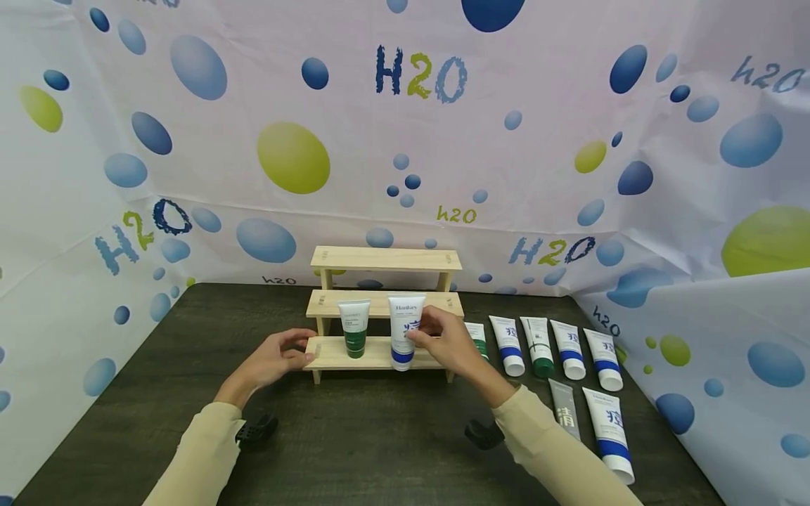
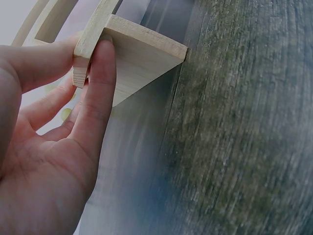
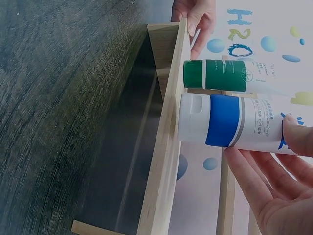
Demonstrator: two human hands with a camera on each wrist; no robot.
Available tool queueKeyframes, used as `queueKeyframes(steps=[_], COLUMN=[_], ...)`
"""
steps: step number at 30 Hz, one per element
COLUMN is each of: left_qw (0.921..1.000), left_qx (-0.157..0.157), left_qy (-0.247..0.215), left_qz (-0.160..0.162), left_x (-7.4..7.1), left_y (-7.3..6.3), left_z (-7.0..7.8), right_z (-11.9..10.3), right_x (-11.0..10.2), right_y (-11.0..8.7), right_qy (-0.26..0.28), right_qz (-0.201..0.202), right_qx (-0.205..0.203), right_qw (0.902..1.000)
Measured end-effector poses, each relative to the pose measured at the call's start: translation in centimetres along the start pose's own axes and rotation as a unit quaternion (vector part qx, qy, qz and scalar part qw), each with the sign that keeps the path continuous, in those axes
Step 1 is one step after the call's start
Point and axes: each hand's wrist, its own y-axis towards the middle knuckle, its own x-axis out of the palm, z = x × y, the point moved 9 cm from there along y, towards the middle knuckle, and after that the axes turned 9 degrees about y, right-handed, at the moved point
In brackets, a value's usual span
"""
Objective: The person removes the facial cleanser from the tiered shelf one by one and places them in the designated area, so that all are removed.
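A three-tier wooden rack (image 1: 373,352) stands at the table's middle. My left hand (image 1: 283,358) pinches the left end of its lowest shelf, thumb on one face and fingers on the other, as the left wrist view shows. On that shelf a small white-and-green tube (image 1: 355,329) stands upright on its cap. Just right of it my right hand (image 1: 448,339) holds a white tube with a blue band (image 1: 405,330) between thumb and fingers. This tube is upright, cap down, at the shelf's front edge; in the right wrist view its cap (image 3: 193,117) is at the shelf.
Several tubes lie on the dark table (image 1: 354,443) to the right, among them white-and-blue ones (image 1: 606,429), a white-and-green one (image 1: 538,344) and a grey one (image 1: 564,407). Another green-and-white tube (image 1: 477,337) is partly behind my right hand. A printed sheet (image 1: 544,169) hangs behind.
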Motion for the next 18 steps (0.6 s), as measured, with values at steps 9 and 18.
queueKeyframes(steps=[9, 18], left_qw=[1.0000, 0.9999], left_qx=[-0.002, -0.010], left_qy=[0.003, 0.005], left_qz=[0.003, 0.003], left_x=[-0.10, -0.05], left_y=[-0.01, 0.10], left_z=[-0.14, -0.15], right_z=[-0.01, -0.13], right_x=[-0.25, -0.65], right_y=[-0.19, -0.54], right_qy=[0.009, 0.024], right_qz=[-0.008, -0.008], right_qx=[-0.013, -0.006], right_qw=[0.9998, 0.9997])
